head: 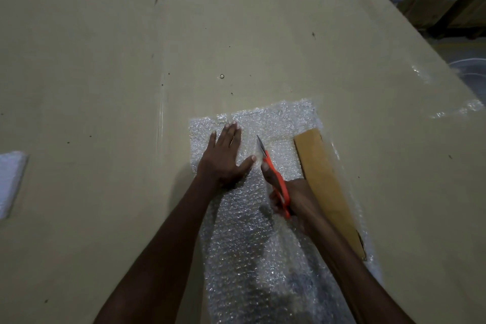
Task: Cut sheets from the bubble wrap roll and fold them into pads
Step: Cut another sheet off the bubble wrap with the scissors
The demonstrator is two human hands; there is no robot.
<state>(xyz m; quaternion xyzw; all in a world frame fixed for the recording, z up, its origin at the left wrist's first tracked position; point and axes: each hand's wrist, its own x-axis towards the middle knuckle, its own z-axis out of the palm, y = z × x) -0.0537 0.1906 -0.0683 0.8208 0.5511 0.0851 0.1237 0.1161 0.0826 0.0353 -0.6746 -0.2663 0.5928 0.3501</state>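
Left hand (226, 155) flat, fingers (232, 130) spread, pressing bubble wrap sheet (244, 231) onto counter (105, 73). Right hand (292, 200) w/ fingers curled round orange scissors (276, 179), blades nearly closed over sheet. Cardboard strip (326, 187) lies just beside rt hand on wrap.
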